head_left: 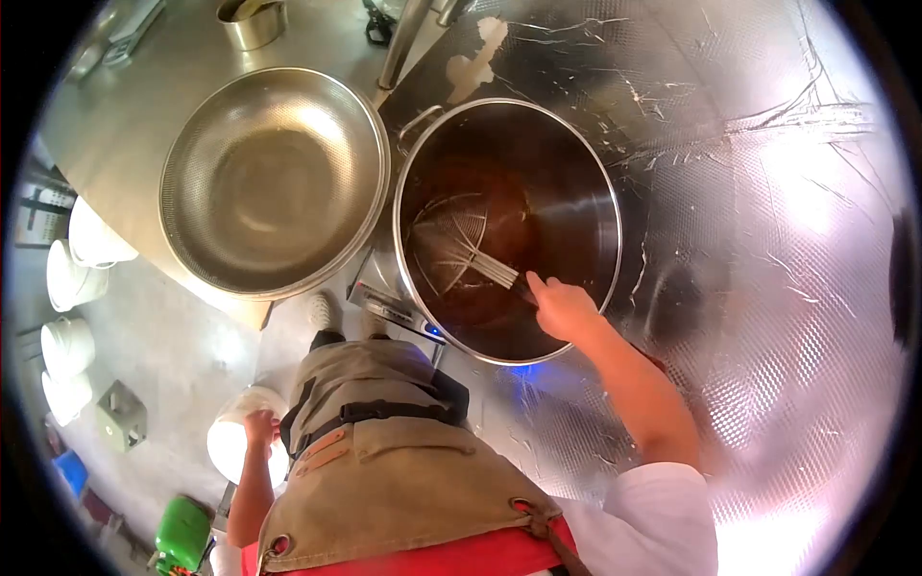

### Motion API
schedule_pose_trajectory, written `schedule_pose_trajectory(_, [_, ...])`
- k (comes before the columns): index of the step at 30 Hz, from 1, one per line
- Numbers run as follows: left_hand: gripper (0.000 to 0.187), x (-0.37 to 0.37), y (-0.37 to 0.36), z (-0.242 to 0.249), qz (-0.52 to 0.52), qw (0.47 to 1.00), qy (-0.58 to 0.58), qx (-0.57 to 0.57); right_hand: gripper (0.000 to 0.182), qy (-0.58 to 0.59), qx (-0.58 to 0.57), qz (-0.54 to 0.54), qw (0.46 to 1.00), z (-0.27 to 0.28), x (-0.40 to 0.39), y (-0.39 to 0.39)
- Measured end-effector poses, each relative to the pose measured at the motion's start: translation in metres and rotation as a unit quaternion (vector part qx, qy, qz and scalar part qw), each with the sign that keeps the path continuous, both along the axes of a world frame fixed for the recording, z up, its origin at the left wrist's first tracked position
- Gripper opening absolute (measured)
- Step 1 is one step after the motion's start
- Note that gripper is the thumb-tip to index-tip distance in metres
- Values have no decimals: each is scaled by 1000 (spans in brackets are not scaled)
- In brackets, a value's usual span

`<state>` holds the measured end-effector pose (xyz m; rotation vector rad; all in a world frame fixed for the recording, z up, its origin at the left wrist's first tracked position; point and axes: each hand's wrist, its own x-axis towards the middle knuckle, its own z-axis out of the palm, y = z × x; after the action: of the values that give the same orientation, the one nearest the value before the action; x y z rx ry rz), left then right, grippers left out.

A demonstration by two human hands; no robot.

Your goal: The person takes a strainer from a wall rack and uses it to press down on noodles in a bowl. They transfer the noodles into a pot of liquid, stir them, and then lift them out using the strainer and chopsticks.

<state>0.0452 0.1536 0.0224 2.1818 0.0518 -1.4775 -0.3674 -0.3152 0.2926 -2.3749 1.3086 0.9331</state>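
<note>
My right hand [565, 309] is closed around the dark handle of a wire whisk [492, 269]. The whisk's wires dip into a brown liquid [499, 206] at the bottom of a deep, steel-rimmed pot [607, 182]. Down by my left hip, my left hand [259, 427] is curled in front of a white bucket [230, 444]. What its fingers hold, if anything, I cannot make out. Left of the pot sits a wide metal pan [274, 182] with a dimpled wall and nothing in it.
A small steel pot [252, 27] stands beyond the pan on the metal counter [125, 125]. Foil-like wrinkled metal [749, 240] covers the surface on the right. White buckets [67, 348], a grey crate [121, 417] and a green container [182, 530] line the floor at left.
</note>
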Motion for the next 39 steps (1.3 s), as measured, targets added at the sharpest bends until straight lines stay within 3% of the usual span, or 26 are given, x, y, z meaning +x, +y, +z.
schedule_pose_trajectory(6, [19, 4, 7, -39, -73, 995, -9, -60, 40, 8, -30, -54, 998, 89, -25, 1])
schedule_pose_trajectory(7, [19, 7, 11, -51, -106, 990, -20, -87, 33, -46, -14, -85, 995, 104, -32, -5])
schedule_pose_trajectory(9, [19, 12, 10, -67, -153, 978, -34, -137, 29, -24, -9, -181, 983, 119, -36, -14])
schedule_pose_trajectory(11, [19, 11, 5, -71, -116, 985, -17, -124, 30, -67, -17, -194, 979, 104, -46, -23])
schedule_pose_trajectory(15, [18, 6, -23, -17, 0, 997, 18, -76, 35, -174, -81, -193, 962, 27, -54, -30])
schedule_pose_trajectory(18, [17, 5, -15, -2, 42, 997, 26, -58, 38, -84, -106, -210, 968, -26, -50, -40])
schedule_pose_trajectory(21, [16, 3, 9, 6, 94, 994, 30, -52, 30, 56, 33, -270, 961, -42, -40, -47])
schedule_pose_trajectory(24, [15, -6, 37, 9, 132, 989, 36, -57, 23, -15, 159, -499, 852, -46, -36, -29])
schedule_pose_trajectory(25, [14, -9, 41, 6, 90, 995, 26, -20, 26, -38, 196, -566, 800, -45, -35, -24])
schedule_pose_trajectory(27, [13, -15, 50, 2, 3, 998, 9, 56, 17, -132, 301, -622, 711, -35, -27, -11])
schedule_pose_trajectory(29, [11, -23, 55, -4, -30, 999, -6, 31, 12, -221, 364, -639, 641, -31, -24, 0])
schedule_pose_trajectory(30, [11, -28, 56, -7, -45, 999, -15, 18, 7, -240, 412, -709, 519, -44, -24, 2])
schedule_pose_trajectory(31, [11, -30, 55, -10, -28, 1000, -14, 5, 9, -234, 478, -788, 311, -50, -28, 3])
schedule_pose_trajectory(33, [11, -35, 43, -4, 6, 1000, -11, -22, 22, -258, 443, -832, 210, -29, -8, 13])
schedule_pose_trajectory(35, [10, -33, 21, 5, 103, 995, 10, 11, 30, -299, 457, -825, 143, -17, -11, 25])
schedule_pose_trajectory(38, [11, -9, 58, -69, -83, 990, -54, -97, 38, -343, 457, -818, 63, 8, -18, 38])
schedule_pose_trajectory(39, [10, -4, 44, -61, -108, 989, -46, -84, 39, -355, 454, -816, 40, 18, -21, 43])
